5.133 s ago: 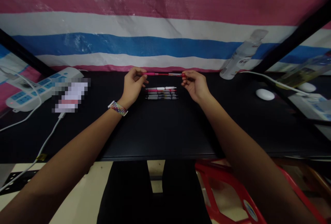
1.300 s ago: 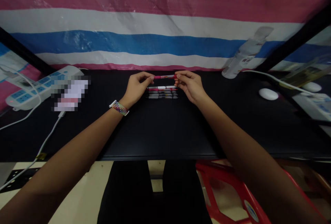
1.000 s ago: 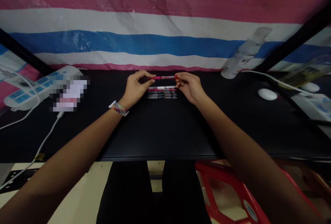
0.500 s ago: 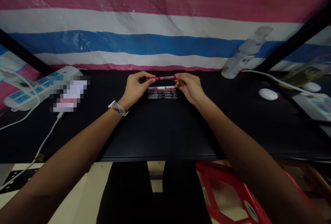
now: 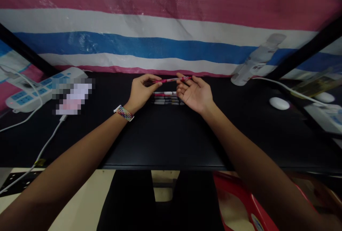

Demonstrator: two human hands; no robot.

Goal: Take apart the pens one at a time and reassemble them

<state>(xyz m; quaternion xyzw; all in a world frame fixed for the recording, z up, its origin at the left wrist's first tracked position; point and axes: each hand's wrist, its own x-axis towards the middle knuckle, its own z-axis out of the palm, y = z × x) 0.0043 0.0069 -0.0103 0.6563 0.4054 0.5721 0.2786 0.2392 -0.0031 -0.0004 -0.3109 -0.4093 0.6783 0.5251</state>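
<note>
A slim red pen [image 5: 171, 79] is held crosswise above the black desk, its right end tipped slightly up. My left hand [image 5: 143, 88] pinches its left end between thumb and fingers. At the other end, my right hand [image 5: 196, 94] has its palm turned partly up, with the pen lying across its fingers near the thumb. Just below the held pen, several more pens [image 5: 166, 101] lie side by side on the desk in a row. My right fingers cover the right ends of some of them.
A power strip [image 5: 26, 99] and a blurred-out phone [image 5: 76, 97] with a white cable are at left. A clear bottle [image 5: 249, 67] stands at back right, near a white computer mouse [image 5: 279, 103]. A striped plastic sheet [image 5: 133, 47] hangs behind the desk; a red stool [image 5: 240, 202] is below.
My right hand has turned palm up and its fingers have spread along the pen. The pen's right end has risen a little. My left hand keeps its pinch.
</note>
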